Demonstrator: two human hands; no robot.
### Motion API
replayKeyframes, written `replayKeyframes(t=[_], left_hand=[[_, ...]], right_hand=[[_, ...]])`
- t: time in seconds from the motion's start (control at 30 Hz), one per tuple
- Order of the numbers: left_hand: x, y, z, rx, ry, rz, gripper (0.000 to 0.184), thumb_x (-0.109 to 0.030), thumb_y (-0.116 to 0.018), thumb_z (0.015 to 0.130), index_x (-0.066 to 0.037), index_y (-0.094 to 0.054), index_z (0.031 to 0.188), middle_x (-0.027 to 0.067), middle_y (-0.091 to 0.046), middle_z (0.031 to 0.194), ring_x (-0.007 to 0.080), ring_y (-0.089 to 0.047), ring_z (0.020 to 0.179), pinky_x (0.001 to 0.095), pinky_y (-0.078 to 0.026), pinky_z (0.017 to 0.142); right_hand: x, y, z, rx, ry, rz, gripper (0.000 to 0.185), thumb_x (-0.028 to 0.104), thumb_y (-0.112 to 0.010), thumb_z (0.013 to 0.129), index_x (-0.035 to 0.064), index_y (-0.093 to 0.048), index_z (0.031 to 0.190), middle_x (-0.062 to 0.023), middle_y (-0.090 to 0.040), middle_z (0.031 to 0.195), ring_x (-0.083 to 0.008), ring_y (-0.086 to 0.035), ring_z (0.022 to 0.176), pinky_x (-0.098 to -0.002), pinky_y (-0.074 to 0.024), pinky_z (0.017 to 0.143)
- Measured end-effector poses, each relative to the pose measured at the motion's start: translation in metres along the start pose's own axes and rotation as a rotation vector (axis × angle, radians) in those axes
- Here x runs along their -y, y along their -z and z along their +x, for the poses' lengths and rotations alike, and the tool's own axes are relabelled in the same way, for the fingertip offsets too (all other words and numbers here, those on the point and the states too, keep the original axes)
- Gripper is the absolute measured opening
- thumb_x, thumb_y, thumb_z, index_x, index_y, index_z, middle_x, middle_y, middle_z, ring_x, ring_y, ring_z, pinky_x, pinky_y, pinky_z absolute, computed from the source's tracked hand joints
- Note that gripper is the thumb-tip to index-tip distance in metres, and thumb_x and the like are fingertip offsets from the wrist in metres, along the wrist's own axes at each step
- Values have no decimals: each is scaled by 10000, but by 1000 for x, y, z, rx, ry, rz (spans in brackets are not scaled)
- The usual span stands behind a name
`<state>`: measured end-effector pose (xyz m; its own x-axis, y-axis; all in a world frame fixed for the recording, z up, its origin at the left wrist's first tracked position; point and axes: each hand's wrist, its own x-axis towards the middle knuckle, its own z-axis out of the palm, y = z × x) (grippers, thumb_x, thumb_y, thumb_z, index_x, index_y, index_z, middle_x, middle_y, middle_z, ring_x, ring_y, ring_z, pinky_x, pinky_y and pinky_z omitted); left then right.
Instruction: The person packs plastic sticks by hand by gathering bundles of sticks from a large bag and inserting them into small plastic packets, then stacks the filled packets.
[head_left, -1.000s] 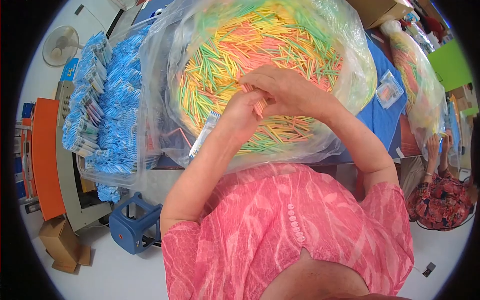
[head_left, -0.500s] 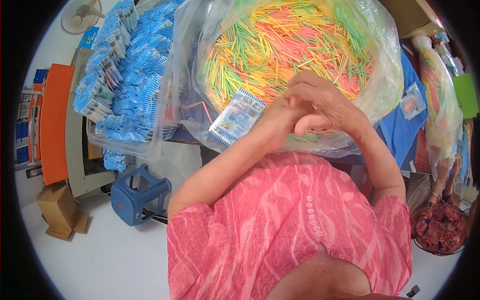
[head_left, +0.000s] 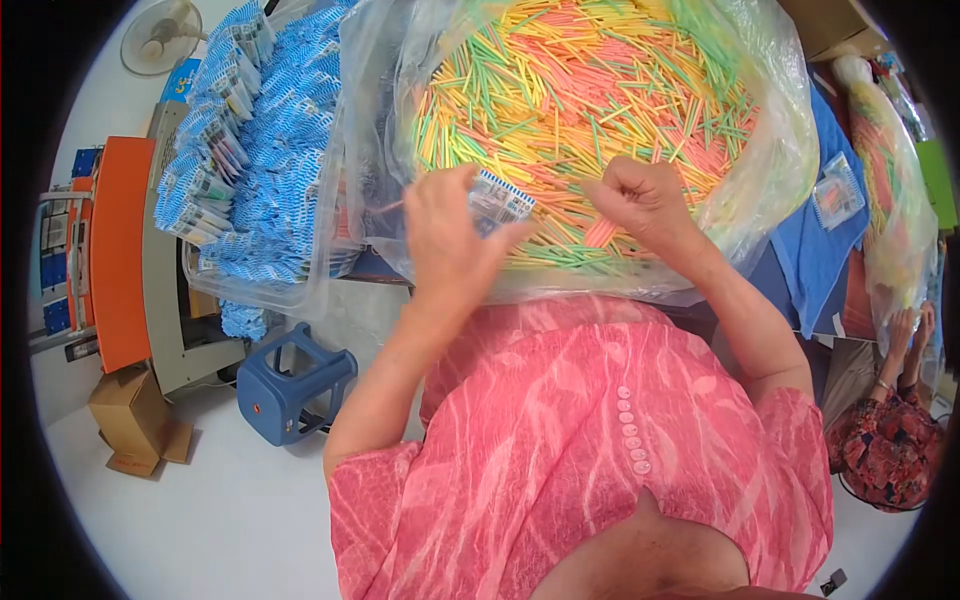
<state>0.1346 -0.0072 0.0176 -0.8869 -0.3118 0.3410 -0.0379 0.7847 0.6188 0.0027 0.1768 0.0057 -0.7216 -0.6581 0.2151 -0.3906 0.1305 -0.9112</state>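
Note:
My left hand [head_left: 445,235] is over the near left side of the sticks, thumb stretched out and away from the fingers. Behind it lies a small white-and-blue printed packet [head_left: 500,198], partly covered by the hand. My right hand [head_left: 645,205] is curled into a fist above the near middle of the pile. Some pinkish sticks [head_left: 600,232] show right below that fist; whether they are in it I cannot tell. Thin yellow, green, orange and pink sticks [head_left: 560,110] fill a large container lined with a clear plastic bag [head_left: 780,130].
At left, a clear plastic bin [head_left: 315,285] holds many blue-and-white packets [head_left: 285,140]. A blue stool [head_left: 290,390] and cardboard box [head_left: 135,420] stand on the floor. To the right are a blue cloth [head_left: 800,255], another packet [head_left: 838,192], a filled bag [head_left: 885,150] and another person [head_left: 885,445].
My hands were together over the near edge of the pile and are now apart. The left has moved left to the packet; the right has closed into a fist.

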Motion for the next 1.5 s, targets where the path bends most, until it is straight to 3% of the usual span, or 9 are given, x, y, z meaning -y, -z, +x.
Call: replayKeyframes(t=[0.07, 0.23, 0.5, 0.9, 1.0, 1.2, 1.33, 1.43, 1.5], left_hand=[[22, 6, -1, 30, 39, 346, 659, -240, -880, 559, -48, -583, 1114, 85, -569, 1061, 274, -500, 1013, 380, -383, 869], [37, -1, -11, -69, 17, 249, 549, -242, -856, 557, -109, -633, 1042, 53, -575, 1046, 284, -475, 1052, 414, -336, 867], [42, -3, -16, -160, -77, 305, 348, -165, -822, 604, -151, -675, 919, -8, -612, 1050, 245, -491, 1059, 399, -313, 870], [17, 21, 0, -40, -240, 2, 98, -79, -728, 798, -89, -650, 856, 14, -651, 907, 162, -567, 808, 304, -387, 724], [4, 11, -2, 102, 380, -798, 91, -85, -668, 866, -43, -646, 943, -9, -656, 932, 79, -573, 819, 249, -432, 737], [8, -7, 2, 195, 371, -855, 131, -83, -628, 914, 25, -664, 981, -6, -651, 908, 39, -556, 804, 190, -453, 651], [11, -17, 7, 109, 347, -814, 132, -44, -648, 892, 42, -680, 986, -7, -651, 854, 47, -564, 785, 201, -461, 681], [9, -21, 12, 58, 351, -896, 124, -25, -655, 881, 44, -690, 978, -3, -659, 835, 53, -575, 773, 208, -466, 705], [5, -18, 17, 122, 392, -934, 136, -3, -667, 859, 33, -697, 987, 26, -676, 882, 79, -598, 817, 227, -471, 747]], right_hand=[[-4, -4, -4, 77, 58, -39, 318, 111, -672, 864, 22, -478, 628, -20, -438, 522, -73, -363, 478, -271, -321, 431], [-1, -7, 3, 149, 249, -200, 342, 148, -668, 875, 12, -471, 630, -38, -470, 516, -107, -408, 441, -283, -332, 422], [1, -12, 19, 273, 156, -182, 342, 225, -644, 895, 17, -522, 652, -73, -513, 518, -140, -511, 433, -309, -348, 418], [15, -8, 39, 673, 81, -131, 299, 223, -688, 848, -10, -559, 713, -82, -505, 568, -104, -494, 526, -298, -359, 485], [13, -14, 33, 579, 69, 5, 306, 232, -698, 840, -9, -556, 716, -85, -487, 565, -111, -486, 531, -305, -361, 491], [9, 1, 23, 416, 79, 0, 310, 228, -698, 840, -4, -548, 700, -83, -462, 548, -111, -473, 515, -320, -361, 483], [-2, 11, 3, 251, 198, -318, 294, 195, -696, 837, 10, -546, 665, -72, -446, 534, -93, -434, 496, -315, -350, 467], [-3, 4, -10, 196, 510, -732, 320, 174, -710, 826, 32, -523, 608, -35, -426, 518, -62, -392, 492, -295, -318, 450], [-4, 18, -6, 158, 344, -507, 338, 175, -713, 827, 38, -506, 598, -19, -412, 519, -54, -380, 497, -286, -306, 450]])
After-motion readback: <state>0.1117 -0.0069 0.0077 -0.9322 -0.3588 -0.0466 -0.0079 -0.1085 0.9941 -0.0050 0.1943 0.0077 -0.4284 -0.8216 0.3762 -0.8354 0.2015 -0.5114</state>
